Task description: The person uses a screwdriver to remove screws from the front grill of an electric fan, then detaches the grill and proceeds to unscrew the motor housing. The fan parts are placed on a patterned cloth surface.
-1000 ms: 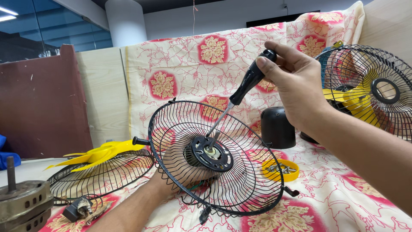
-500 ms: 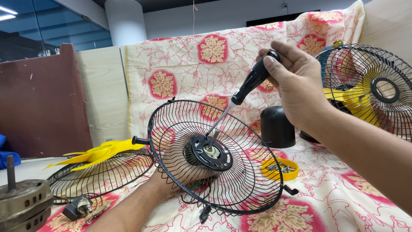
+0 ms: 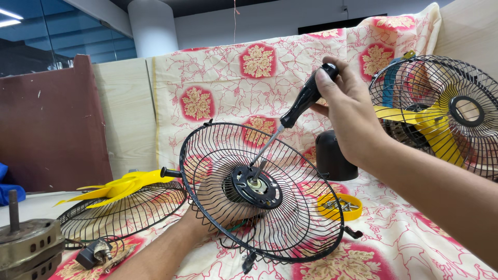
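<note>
My left hand (image 3: 207,218) is wrapped around the motor behind the black wire fan guard (image 3: 259,189), holding it tilted above the front edge of the cloth-covered table (image 3: 415,243). My right hand (image 3: 345,111) is clamped on the black-handled screwdriver (image 3: 290,116), its tip down at the guard's centre plate (image 3: 258,185). If the tip slips off the screw it could jab my left palm through the wires. Farther back sit a yellow dish of screws (image 3: 340,206) and a black motor cover (image 3: 332,155).

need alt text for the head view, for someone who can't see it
A right hand drives a black-handled screwdriver into the hub of a black wire fan guard, which the left hand steadies from behind. Beside it stands an assembled yellow-bladed fan.
</note>
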